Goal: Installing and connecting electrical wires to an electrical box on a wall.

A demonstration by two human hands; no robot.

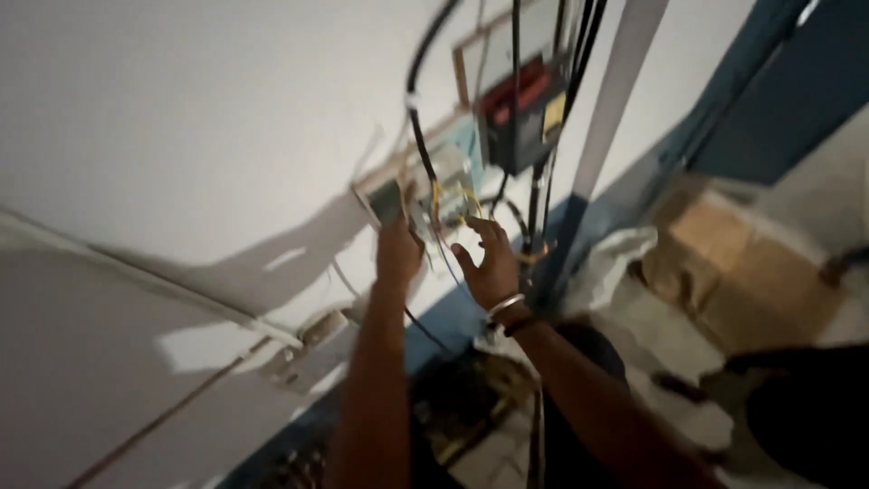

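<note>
My left hand (398,249) is raised to the wall and grips a small flat grey tool or plate (387,201) beside an opened wall box (450,186) with yellow and blue wires (444,213) hanging out. Just to the right, my right hand (490,263) is held up with fingers spread, close to the loose wires, holding nothing I can make out. A metal bangle and a dark band sit on the right wrist. The picture is blurred and tilted.
A dark meter box with a red part (520,113) hangs on the wall above, with thick black cables (418,100) running up and down. A white pipe (615,100) runs beside it. A cardboard box (742,272) and white sacks (615,263) lie on the floor.
</note>
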